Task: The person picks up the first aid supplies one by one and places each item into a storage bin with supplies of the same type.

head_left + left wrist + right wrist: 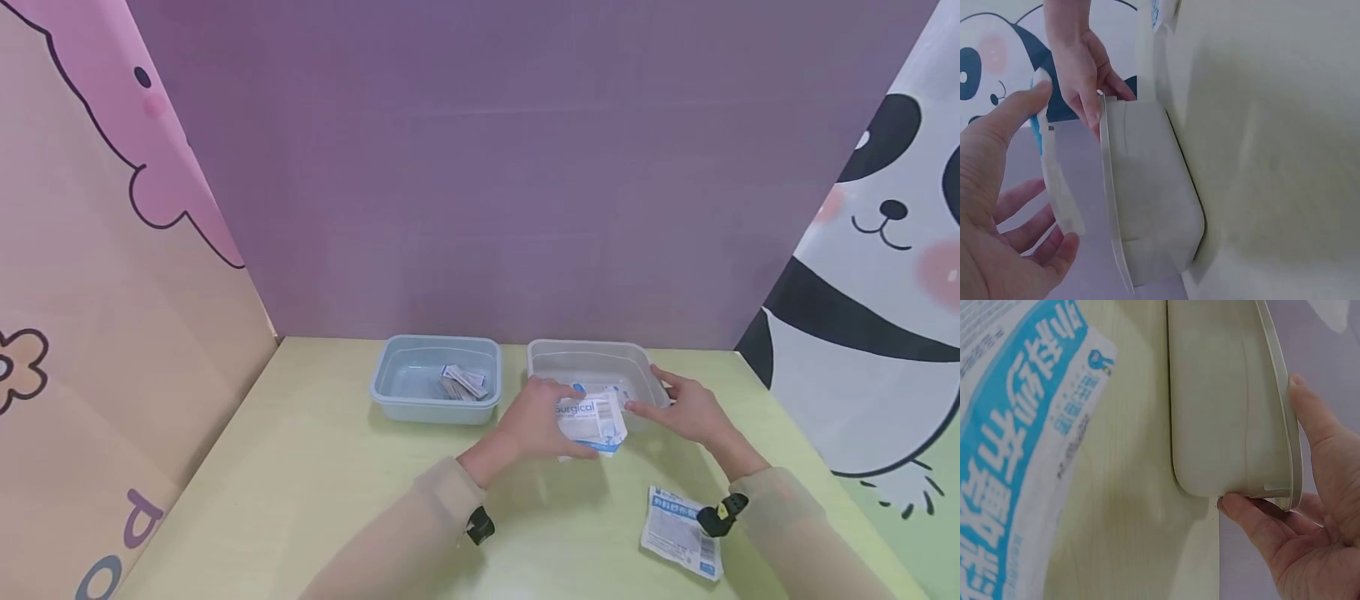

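Note:
My left hand (536, 417) pinches a white and blue surgical dressing packet (596, 423) between thumb and fingers, just in front of and above the near rim of a light grey plastic bin (585, 343). Seen edge-on in the left wrist view, the packet (1054, 169) stands apart from the bin's side (1154, 187). My right hand (693, 408) grips the bin's right end, with thumb and fingers at the rim in the right wrist view. Something white and blue shows in the bin behind the held packet, partly hidden.
A blue plastic bin (386, 408) holding several small paper packets (465, 382) stands left of the grey one. A second dressing packet (678, 533) lies on the yellowish table (300, 500) beneath my right wrist. A purple panel (480, 167) rises behind the bins.

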`<state>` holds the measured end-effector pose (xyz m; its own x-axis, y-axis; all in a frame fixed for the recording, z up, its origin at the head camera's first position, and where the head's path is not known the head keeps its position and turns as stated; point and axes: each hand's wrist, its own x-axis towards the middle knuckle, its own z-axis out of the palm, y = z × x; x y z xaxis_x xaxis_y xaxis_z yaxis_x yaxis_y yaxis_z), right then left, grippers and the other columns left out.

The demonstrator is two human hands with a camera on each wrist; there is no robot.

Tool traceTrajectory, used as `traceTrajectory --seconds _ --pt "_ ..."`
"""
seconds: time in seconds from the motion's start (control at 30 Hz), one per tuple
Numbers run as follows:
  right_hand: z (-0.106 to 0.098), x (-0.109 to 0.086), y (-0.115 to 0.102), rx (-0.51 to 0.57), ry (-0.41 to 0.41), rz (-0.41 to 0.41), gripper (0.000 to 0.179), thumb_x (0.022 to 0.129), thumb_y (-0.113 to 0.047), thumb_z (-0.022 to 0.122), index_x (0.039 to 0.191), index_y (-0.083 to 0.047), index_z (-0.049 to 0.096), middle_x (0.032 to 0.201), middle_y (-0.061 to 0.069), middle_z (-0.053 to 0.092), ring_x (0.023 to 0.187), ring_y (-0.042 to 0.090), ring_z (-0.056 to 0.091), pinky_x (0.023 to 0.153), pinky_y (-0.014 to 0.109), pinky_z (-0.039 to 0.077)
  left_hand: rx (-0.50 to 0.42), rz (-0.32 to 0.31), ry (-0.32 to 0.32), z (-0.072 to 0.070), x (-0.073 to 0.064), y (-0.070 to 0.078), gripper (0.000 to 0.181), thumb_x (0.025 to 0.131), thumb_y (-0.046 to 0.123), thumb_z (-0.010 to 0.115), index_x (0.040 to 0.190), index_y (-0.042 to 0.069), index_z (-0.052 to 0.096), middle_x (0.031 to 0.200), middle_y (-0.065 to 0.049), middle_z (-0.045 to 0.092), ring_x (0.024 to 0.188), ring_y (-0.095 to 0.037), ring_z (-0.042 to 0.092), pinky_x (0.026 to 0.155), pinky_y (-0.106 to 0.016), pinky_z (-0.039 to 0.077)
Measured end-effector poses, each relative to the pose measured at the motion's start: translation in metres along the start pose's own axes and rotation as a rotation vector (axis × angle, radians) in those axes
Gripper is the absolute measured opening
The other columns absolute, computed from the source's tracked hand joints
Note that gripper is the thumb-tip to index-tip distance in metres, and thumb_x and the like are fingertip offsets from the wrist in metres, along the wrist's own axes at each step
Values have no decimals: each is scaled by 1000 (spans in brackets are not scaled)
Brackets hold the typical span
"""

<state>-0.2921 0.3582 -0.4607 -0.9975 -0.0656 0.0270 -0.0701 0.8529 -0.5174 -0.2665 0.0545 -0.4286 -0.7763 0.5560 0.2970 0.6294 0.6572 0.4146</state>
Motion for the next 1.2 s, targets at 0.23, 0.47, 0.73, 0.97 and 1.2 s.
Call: traceTrajectory --seconds 0.23,0.47,0.73,0.97,1.2 --pt "0 0 -4 1 0 6 113 90 -64 77 163 7 30 152 41 50 134 56 58 98 59 59 -25 -80 159 -4 20 -12 62 69 51 98 119 18 80 119 4 80 111 -17 64 102 -26 50" --pt "1 1 -5 5 2 -7 111 90 -63 77 163 7 31 150 40 53 132 55 59 96 57 60 -90 -120 190 -1 29 -19 53 71 46 99 109 15 81 123 1 80 110 -21 60 95 -26 52" --pt "-3 -3 -6 1 6 -11 110 90 -61 78 161 10 33 148 42 53 130 56 60 92 54 61 -79 -153 186 10 35 -25 53 72 51 97 110 18 81 112 3 81 108 -20 60 92 -24 52" --pt "-3 -4 -4 10 10 -1 111 90 -62 78 162 9 32 148 41 54 129 55 61 91 54 62 -98 -155 202 13 42 -29 52 71 51 97 107 18 80 106 3 81 107 -20 60 91 -24 51" --pt "-1 -3 -4 24 14 -10 110 90 -61 80 162 8 33 144 40 58 123 50 66 78 36 58 -110 -146 221 19 44 -31 51 72 48 98 107 15 79 109 2 80 108 -20 60 93 -24 51"
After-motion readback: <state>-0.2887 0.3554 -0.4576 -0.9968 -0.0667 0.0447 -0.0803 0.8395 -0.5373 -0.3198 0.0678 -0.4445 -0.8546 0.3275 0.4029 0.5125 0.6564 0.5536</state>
